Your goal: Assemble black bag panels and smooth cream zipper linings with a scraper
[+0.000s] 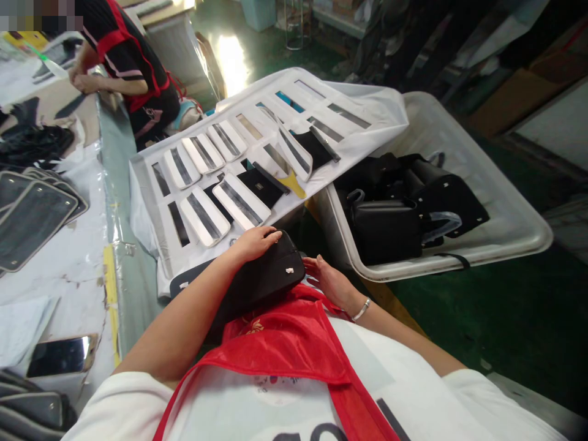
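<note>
A black bag rests against the red apron at the near edge of a white slotted board. Across the top of the bag lies my left hand, fingers pressed together at its upper edge. My right hand is by the bag's right end, its fingers apart and holding nothing. Several white pieces with a dark stripe lie on the board, along with black flaps and a yellow piece.
To the right stands a white plastic bin holding several black bags. On the left, a worktable carries grey panels and a phone. A person works at the upper left.
</note>
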The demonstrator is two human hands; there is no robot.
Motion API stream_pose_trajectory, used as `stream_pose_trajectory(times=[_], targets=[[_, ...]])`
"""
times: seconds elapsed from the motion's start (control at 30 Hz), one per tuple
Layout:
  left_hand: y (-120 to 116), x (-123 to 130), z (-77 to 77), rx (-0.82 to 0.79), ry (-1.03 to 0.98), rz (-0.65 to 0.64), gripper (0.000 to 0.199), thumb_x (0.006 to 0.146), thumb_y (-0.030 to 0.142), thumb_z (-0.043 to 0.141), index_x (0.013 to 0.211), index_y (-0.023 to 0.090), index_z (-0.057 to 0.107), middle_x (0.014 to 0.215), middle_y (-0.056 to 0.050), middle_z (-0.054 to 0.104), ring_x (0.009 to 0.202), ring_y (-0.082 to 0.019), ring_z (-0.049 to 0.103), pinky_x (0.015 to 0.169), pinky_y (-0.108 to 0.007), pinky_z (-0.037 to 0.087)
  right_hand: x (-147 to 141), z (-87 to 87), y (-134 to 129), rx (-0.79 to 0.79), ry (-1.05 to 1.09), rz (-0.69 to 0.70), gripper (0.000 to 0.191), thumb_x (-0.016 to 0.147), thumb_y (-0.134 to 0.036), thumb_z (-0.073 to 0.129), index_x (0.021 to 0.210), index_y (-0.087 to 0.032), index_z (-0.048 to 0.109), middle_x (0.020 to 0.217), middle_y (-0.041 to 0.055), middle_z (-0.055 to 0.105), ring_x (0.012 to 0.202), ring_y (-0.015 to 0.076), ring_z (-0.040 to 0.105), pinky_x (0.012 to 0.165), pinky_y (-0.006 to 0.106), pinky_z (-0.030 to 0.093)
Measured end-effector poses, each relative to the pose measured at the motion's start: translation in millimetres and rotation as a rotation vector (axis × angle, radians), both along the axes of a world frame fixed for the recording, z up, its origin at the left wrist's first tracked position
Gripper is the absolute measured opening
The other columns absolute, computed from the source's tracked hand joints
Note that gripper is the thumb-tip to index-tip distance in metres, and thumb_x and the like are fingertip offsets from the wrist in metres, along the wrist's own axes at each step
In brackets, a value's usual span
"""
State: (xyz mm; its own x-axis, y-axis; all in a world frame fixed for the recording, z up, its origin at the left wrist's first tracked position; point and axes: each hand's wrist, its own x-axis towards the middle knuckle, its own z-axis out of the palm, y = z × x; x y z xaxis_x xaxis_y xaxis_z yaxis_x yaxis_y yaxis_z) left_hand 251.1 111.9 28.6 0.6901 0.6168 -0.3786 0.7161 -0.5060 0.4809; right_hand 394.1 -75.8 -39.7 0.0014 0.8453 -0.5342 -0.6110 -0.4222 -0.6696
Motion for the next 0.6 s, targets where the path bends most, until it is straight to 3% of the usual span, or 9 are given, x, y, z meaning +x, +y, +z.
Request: stream_pose_trajectory(times=[0.17,0.3,0.43,0.6], targets=[[7.6,11.4,-1.2,-0.102,-0.018,0.011,0.049,0.085,0.053,0.039,0.093,0.015,0.069,0.088,-0.006,0.070,0.083,-0.020,0.062,0.076,-0.027,0.045,-15.0,4.4,3.3,0.180,-0.423,0.077,0.054,0.085,-0.052,0.049,0.131,-0.025,0.046,0.138,0.0038,0.046,0.129,0.0198,0.039,0.111,0.038,0.024],[11.6,6.3,-1.7,-0.157,-0.098,-0.006,0.044,0.083,0.047,0.044,0.098,0.014,0.069,0.087,-0.005,0.070,0.081,-0.019,0.062,0.076,-0.026,0.045,-25.3,11.3,7.9,0.233,-0.634,0.116,0.058,0.085,-0.048,0.047,0.134,-0.018,0.041,0.138,0.0090,0.045,0.128,0.0221,0.040,0.111,0.038,0.025],[14.4,-0.6,0.2,-0.210,-0.147,-0.065,0.040,0.083,0.039,0.045,0.106,0.014,0.067,0.095,-0.006,0.070,0.085,-0.020,0.063,0.080,-0.027,0.045,-23.7,19.4,9.0,0.194,-0.680,0.132,0.054,0.083,-0.045,0.048,0.129,-0.017,0.046,0.130,0.0105,0.052,0.122,0.0250,0.046,0.107,0.042,0.031],[13.9,-6.2,0.2,-0.213,-0.211,-0.064,0.037,0.082,0.030,0.046,0.111,0.018,0.066,0.107,-0.004,0.069,0.095,-0.020,0.062,0.088,-0.027,0.044,-8.8,23.6,21.0,0.157,-0.531,0.163,0.049,0.083,-0.049,0.053,0.123,-0.021,0.052,0.123,0.0070,0.058,0.115,0.0226,0.052,0.102,0.040,0.037]])
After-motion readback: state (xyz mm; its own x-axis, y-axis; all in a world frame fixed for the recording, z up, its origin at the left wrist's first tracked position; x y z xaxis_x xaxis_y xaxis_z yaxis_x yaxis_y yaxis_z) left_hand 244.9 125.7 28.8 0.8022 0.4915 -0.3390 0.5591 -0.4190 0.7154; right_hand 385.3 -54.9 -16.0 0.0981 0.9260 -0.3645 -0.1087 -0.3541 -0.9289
